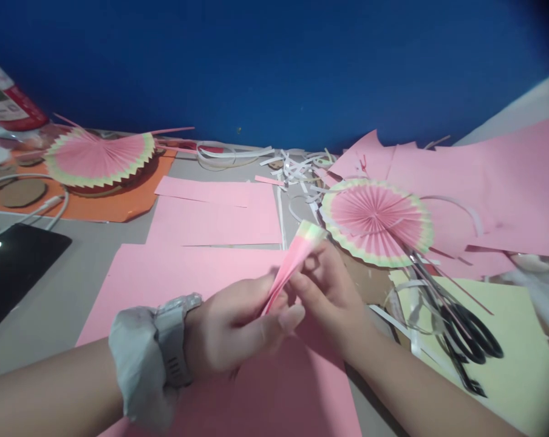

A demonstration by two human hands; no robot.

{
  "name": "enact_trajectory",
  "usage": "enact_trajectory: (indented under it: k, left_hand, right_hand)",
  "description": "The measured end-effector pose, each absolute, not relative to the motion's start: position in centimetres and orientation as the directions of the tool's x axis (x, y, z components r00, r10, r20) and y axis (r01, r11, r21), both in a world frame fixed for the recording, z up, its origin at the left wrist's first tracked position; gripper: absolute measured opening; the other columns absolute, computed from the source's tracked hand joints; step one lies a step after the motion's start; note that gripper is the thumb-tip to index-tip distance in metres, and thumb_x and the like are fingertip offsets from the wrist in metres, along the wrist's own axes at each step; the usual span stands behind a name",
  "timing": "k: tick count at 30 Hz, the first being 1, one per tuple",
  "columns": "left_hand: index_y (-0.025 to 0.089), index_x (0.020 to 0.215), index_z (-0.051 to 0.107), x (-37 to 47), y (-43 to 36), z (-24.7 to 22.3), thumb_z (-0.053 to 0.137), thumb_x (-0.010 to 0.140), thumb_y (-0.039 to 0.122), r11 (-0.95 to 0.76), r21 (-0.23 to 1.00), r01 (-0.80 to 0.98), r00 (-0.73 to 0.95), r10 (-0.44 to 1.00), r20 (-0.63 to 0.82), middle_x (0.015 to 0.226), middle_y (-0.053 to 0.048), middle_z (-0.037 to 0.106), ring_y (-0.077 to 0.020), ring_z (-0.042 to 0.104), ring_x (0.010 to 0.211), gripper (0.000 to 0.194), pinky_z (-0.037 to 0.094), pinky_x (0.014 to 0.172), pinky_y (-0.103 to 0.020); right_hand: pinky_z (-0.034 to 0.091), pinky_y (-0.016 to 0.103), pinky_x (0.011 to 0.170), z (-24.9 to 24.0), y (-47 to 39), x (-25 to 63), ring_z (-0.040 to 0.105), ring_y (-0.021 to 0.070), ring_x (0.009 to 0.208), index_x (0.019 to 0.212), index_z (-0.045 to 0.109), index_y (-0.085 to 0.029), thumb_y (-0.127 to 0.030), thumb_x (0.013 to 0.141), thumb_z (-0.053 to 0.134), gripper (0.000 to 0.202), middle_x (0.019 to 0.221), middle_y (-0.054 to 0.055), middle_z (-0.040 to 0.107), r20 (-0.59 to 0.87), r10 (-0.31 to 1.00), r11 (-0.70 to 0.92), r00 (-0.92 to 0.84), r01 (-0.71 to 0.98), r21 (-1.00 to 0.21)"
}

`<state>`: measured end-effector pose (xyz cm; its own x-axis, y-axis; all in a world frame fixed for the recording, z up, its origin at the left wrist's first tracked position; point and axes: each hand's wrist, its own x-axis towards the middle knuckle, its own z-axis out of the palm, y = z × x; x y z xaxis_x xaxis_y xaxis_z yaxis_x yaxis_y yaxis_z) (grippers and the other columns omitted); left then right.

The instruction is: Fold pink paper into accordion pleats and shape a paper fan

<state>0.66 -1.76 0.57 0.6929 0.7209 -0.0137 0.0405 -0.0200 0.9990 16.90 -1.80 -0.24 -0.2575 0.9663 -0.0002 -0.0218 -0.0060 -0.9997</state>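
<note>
- Okay, so only the head view is available, and a folded paper strip (297,258), pink with a pale green end, is held up near the middle of it, above a large pink sheet (133,285).
- Its long axis is tilted: the narrow pink end is pointed down and to the left, toward the person, while the broad green end is aimed up, away and slightly right.
- That narrow end is gripped by the left hand (242,321), which is closed, with the strip caught between thumb and fingers, no real gap visible.
- The right edge, higher up, is pinched by the right hand (329,291), also closed, though how firmly can't be told since some fingers are hidden.
- So the green end is best reached by the right hand, and the narrow tip by the left.
- Just beyond the right hand, a round pleated fan (375,221) can be seen lying flat, with scissors (466,334) set to its near right, touched by neither hand.
</note>
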Motion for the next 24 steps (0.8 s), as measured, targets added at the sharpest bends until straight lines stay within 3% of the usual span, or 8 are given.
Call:
enact_trajectory:
  k: [3,6,12,18,24]
  left_hand:
    - [0.016,0.074,0.054,0.6,-2.1,0.6,0.022,0.095,0.036,0.159,0.987,0.021,0.738,0.664,-0.123,0.066,-0.005,0.059,-0.0151,0.056,0.066,0.043,0.046,0.069,-0.028]
    - [0.015,0.075,0.059,1.0,-1.9,0.5,0.025,0.096,0.03,0.182,0.983,0.003,0.702,0.7,-0.132,0.074,-0.005,0.065,-0.0154,0.06,0.076,0.042,0.046,0.081,-0.03]
    - [0.016,0.085,0.055,1.6,-1.2,0.4,0.038,0.092,0.041,0.275,0.959,0.065,0.438,0.856,-0.275,0.07,-0.002,0.066,-0.0133,0.062,0.065,0.031,0.051,0.068,-0.027]
    - [0.017,0.083,0.051,1.4,-1.3,0.4,0.034,0.093,0.043,0.265,0.963,0.055,0.428,0.865,-0.262,0.069,-0.002,0.067,-0.0125,0.062,0.06,0.033,0.053,0.063,-0.027]
    - [0.018,0.083,0.05,1.5,-1.4,0.2,0.034,0.092,0.047,0.29,0.947,0.138,0.43,0.844,-0.321,0.063,-0.001,0.065,-0.0136,0.062,0.059,0.035,0.051,0.059,-0.026]
  right_hand:
    - [0.047,0.024,0.052,-0.1,-1.6,16.8,0.056,0.0102,0.05,0.091,0.051,-0.023,-0.04,0.083,0.057,0.019,0.062,-0.005,0.055,-0.075,0.939,-0.088,-0.336,-0.023,-0.996]
    - [0.044,0.023,0.041,-0.2,-1.5,16.6,0.047,0.0079,0.034,0.083,0.049,-0.022,-0.037,0.088,0.05,0.015,0.048,-0.009,0.049,-0.104,0.937,-0.141,-0.334,-0.089,-0.986]
    - [0.044,0.019,0.04,-0.7,-1.0,16.4,0.05,0.006,0.041,0.076,0.043,-0.021,-0.027,0.09,0.05,0.016,0.054,-0.008,0.05,-0.026,0.979,-0.064,-0.204,-0.182,-0.981]
    - [0.044,0.024,0.046,-1.2,-1.5,16.3,0.052,0.0088,0.045,0.083,0.044,-0.022,-0.031,0.094,0.041,0.015,0.054,-0.007,0.05,-0.083,0.943,-0.138,-0.323,-0.152,-0.979]
    - [0.043,0.021,0.048,-0.6,-1.5,16.6,0.05,0.0081,0.047,0.073,0.045,-0.021,-0.032,0.094,0.039,0.024,0.055,-0.006,0.05,-0.016,0.958,-0.007,-0.288,0.032,-0.999]
